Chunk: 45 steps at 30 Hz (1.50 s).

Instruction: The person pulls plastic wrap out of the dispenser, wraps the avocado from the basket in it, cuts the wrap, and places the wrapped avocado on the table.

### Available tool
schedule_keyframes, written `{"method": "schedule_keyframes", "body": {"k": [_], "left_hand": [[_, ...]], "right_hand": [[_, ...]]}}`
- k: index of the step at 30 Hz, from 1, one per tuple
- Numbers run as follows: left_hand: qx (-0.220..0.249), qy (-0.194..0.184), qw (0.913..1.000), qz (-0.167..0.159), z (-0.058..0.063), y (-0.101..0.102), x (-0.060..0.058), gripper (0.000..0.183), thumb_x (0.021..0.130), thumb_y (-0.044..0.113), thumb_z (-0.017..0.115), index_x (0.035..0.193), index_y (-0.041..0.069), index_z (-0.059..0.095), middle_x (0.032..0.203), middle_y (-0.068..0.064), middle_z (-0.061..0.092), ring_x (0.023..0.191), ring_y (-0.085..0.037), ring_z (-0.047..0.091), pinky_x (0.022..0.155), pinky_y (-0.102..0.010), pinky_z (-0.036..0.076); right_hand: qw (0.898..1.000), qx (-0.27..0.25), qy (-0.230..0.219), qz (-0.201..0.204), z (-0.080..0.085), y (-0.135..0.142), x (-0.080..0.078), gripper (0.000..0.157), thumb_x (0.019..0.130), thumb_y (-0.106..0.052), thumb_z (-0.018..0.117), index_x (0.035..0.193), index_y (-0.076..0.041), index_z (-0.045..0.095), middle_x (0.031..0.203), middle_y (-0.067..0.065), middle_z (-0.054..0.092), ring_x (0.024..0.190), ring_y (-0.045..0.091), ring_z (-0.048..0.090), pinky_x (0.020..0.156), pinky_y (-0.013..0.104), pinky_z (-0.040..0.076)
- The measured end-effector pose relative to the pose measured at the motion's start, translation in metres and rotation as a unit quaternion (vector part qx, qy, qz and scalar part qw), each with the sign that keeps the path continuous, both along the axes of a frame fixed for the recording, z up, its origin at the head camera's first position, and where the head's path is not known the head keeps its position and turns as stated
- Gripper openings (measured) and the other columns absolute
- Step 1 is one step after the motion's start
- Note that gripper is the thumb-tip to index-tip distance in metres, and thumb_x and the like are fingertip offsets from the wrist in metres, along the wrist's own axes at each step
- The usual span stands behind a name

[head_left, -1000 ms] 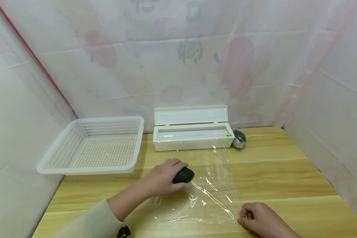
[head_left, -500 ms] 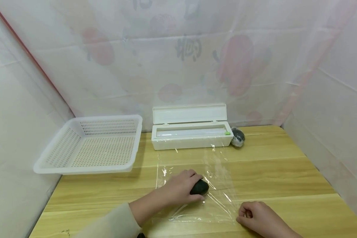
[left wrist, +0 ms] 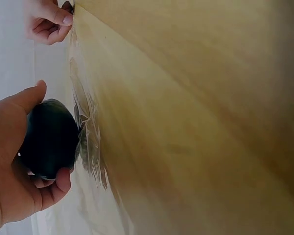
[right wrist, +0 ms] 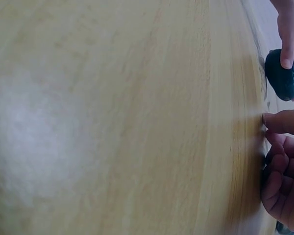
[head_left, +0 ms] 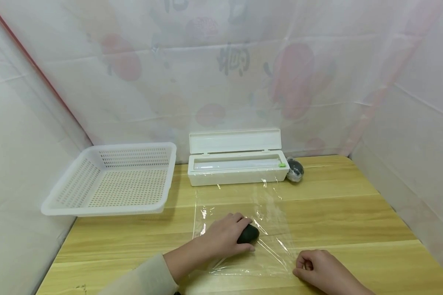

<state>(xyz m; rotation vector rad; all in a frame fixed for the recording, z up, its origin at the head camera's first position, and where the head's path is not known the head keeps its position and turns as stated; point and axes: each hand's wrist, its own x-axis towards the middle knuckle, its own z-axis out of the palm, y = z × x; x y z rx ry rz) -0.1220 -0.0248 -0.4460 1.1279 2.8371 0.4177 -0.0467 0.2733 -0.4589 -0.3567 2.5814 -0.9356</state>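
Observation:
A dark green avocado (head_left: pixel 248 234) rests on a sheet of clear plastic wrap (head_left: pixel 269 258), near its middle. My left hand (head_left: pixel 227 235) grips the avocado from the left, thumb on the near side and fingers over the far side. In the left wrist view, the avocado (left wrist: pixel 51 139) sits against the palm, close over crinkled wrap (left wrist: pixel 90 137). At the sheet's near right corner, my right hand (head_left: pixel 319 268) pinches the wrap's edge between thumb and forefinger, its other fingers curled in. The right wrist view shows this hand (right wrist: pixel 286 166) low at the table.
Behind the hands stands a white wrap dispenser box (head_left: pixel 240 177) with its lid raised, and the sheet runs out from its roll (head_left: pixel 236 164). A film-wrapped dark fruit (head_left: pixel 295 170) lies at its right end. To the left is a white slotted basket (head_left: pixel 131 209).
My left hand has carried the avocado right and toward me, onto the middle of the wrap. Over the last half second it has barely moved. The right hand stays at the corner.

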Motion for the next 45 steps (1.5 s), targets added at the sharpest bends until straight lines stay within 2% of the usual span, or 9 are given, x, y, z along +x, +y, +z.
{"method": "schedule_keyframes", "body": {"k": [16, 26, 36, 45], "left_hand": [[-0.002, -0.006, 0.9999, 0.010, -0.0012, 0.0005, -0.0020, 0.077, 0.085, 0.061, 0.066, 0.145, 0.019, 0.044, 0.135, 0.000, 0.054, 0.114, -0.017, 0.055, 0.075, -0.032, 0.054], [-0.001, -0.003, 1.0000, 0.007, -0.0030, -0.0005, -0.0018, 0.071, 0.085, 0.058, 0.068, 0.142, 0.021, 0.047, 0.131, 0.000, 0.056, 0.109, -0.015, 0.056, 0.075, -0.029, 0.053], [0.000, -0.016, 0.9998, 0.013, -0.0032, 0.0018, -0.0027, 0.075, 0.084, 0.060, 0.068, 0.145, 0.023, 0.044, 0.134, 0.002, 0.054, 0.113, -0.015, 0.056, 0.077, -0.032, 0.054], [0.006, -0.004, 0.9998, 0.017, -0.0016, 0.0012, -0.0034, 0.076, 0.084, 0.060, 0.068, 0.145, 0.022, 0.044, 0.134, 0.002, 0.053, 0.114, -0.015, 0.055, 0.076, -0.033, 0.054]], "right_hand": [[1.000, -0.010, 0.001, 0.009, 0.0008, -0.0006, 0.0002, 0.017, 0.087, -0.032, 0.073, 0.075, -0.023, 0.064, 0.060, -0.013, 0.049, 0.053, -0.002, 0.042, 0.052, 0.021, 0.037], [1.000, -0.013, 0.007, 0.010, 0.0007, -0.0015, 0.0005, 0.017, 0.089, -0.030, 0.072, 0.075, -0.024, 0.064, 0.061, -0.013, 0.050, 0.054, -0.002, 0.042, 0.053, 0.021, 0.037], [1.000, -0.014, 0.018, 0.011, 0.0004, -0.0021, 0.0009, 0.016, 0.088, -0.027, 0.072, 0.075, -0.024, 0.064, 0.060, -0.015, 0.050, 0.054, -0.003, 0.042, 0.052, 0.021, 0.038], [1.000, -0.019, 0.019, 0.011, 0.0007, -0.0018, 0.0007, 0.015, 0.088, -0.026, 0.071, 0.075, -0.024, 0.064, 0.061, -0.015, 0.050, 0.054, -0.003, 0.043, 0.053, 0.020, 0.038]]}}
